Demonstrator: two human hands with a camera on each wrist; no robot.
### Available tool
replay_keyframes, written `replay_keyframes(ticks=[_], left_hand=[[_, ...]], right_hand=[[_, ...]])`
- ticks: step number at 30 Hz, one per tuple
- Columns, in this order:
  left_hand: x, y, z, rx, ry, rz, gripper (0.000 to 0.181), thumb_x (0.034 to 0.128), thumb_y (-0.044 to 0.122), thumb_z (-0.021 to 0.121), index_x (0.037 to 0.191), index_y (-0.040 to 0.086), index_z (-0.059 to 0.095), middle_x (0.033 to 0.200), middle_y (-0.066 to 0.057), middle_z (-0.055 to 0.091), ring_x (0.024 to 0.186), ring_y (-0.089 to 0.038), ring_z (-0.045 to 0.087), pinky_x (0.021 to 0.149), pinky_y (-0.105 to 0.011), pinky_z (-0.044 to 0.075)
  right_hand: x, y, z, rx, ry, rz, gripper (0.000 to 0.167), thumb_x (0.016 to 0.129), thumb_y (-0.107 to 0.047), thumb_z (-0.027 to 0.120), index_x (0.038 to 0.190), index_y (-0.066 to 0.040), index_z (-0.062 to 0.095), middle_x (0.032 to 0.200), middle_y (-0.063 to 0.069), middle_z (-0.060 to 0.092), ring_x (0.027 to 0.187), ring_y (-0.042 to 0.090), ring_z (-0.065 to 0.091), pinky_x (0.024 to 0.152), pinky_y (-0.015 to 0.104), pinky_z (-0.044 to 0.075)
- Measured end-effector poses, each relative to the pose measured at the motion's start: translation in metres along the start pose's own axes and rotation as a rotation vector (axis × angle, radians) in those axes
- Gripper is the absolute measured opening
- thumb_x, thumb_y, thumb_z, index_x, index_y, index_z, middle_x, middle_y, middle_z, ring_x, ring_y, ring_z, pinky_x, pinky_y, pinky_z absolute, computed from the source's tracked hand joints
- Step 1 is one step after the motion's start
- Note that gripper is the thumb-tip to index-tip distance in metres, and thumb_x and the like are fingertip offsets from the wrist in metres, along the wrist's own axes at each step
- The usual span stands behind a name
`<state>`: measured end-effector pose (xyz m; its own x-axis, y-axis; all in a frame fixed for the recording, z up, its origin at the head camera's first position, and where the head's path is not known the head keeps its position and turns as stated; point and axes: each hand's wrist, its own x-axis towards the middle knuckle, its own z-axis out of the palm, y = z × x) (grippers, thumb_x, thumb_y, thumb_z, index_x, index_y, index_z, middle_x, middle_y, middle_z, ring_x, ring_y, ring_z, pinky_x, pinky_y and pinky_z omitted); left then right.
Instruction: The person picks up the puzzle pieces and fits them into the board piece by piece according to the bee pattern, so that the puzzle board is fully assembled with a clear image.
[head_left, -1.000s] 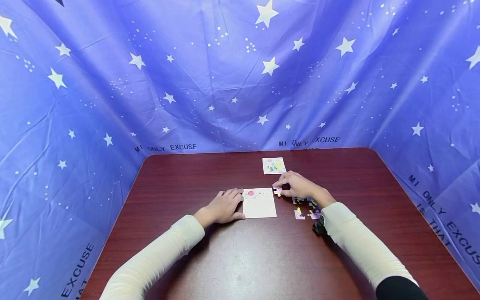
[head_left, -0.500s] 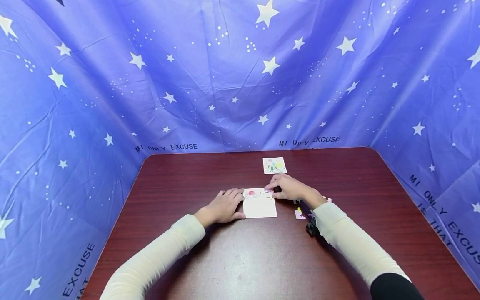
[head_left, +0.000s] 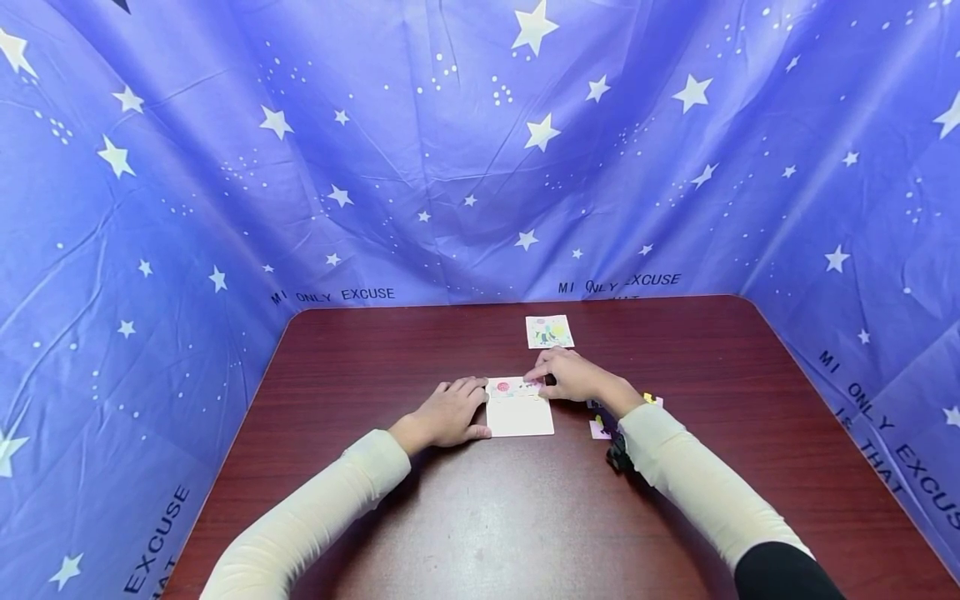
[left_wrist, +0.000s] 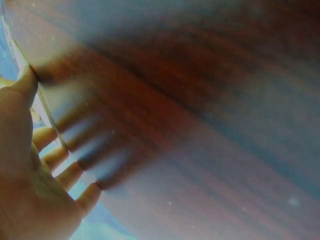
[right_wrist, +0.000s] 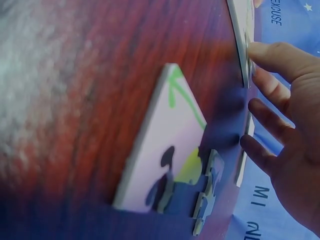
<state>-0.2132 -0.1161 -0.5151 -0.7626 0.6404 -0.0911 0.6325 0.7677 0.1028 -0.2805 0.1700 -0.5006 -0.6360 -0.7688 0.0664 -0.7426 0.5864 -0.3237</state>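
A white square puzzle board (head_left: 520, 418) lies flat on the table, with a printed strip of picture across its far part. My left hand (head_left: 448, 412) rests at the board's left side, its fingers and thumb stretched out against that edge. At the far right corner of the board, my right hand (head_left: 573, 375) pinches a small jigsaw piece (head_left: 534, 389) between thumb and forefinger, low on the board. The fingers largely cover this piece. In the right wrist view, the thumb meets the board's edge, and a loose pink jigsaw piece (right_wrist: 175, 120) lies nearer the camera.
Loose jigsaw pieces (head_left: 599, 429) lie under and beside the right forearm, partly hidden by it. Another yellow and pink piece (head_left: 652, 400) shows beyond the sleeve. A small picture card (head_left: 550, 332) lies behind the board. Starry blue cloth (head_left: 450, 167) surrounds the dark red table (head_left: 480, 517).
My right hand has moved left from beside the board onto its far right corner, carrying the jigsaw piece there. The left hand has stayed in place.
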Motion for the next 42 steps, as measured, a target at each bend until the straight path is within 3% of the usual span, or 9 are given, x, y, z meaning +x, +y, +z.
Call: replay_keyframes(ticks=[17, 29, 42], left_hand=[[0.001, -0.001, -0.001, 0.013, -0.001, 0.007, 0.062, 0.0945, 0.062, 0.058, 0.133, 0.014, 0.054, 0.16, -0.009, 0.041, 0.148, -0.032, 0.04, 0.109, -0.054, 0.042], [0.001, 0.0, -0.003, 0.022, 0.003, 0.005, 0.061, 0.0945, 0.063, 0.058, 0.131, 0.014, 0.055, 0.159, -0.009, 0.042, 0.147, -0.032, 0.041, 0.108, -0.054, 0.043], [0.001, 0.001, 0.0, 0.016, -0.003, 0.001, 0.062, 0.0943, 0.061, 0.06, 0.133, 0.013, 0.055, 0.159, -0.01, 0.042, 0.147, -0.032, 0.041, 0.108, -0.054, 0.042]], right_hand=[[0.004, 0.0, 0.004, -0.05, -0.029, 0.018, 0.032, 0.085, -0.021, 0.075, 0.117, -0.022, 0.078, 0.092, -0.007, 0.063, 0.088, 0.013, 0.053, 0.081, 0.034, 0.044], [0.004, -0.007, 0.004, -0.102, -0.003, 0.035, 0.031, 0.084, -0.019, 0.074, 0.114, -0.022, 0.079, 0.095, -0.005, 0.068, 0.093, 0.018, 0.059, 0.076, 0.037, 0.048], [0.004, -0.013, 0.006, -0.14, 0.019, 0.049, 0.014, 0.086, -0.022, 0.076, 0.099, -0.024, 0.082, 0.093, -0.008, 0.074, 0.095, 0.018, 0.065, 0.081, 0.04, 0.051]])
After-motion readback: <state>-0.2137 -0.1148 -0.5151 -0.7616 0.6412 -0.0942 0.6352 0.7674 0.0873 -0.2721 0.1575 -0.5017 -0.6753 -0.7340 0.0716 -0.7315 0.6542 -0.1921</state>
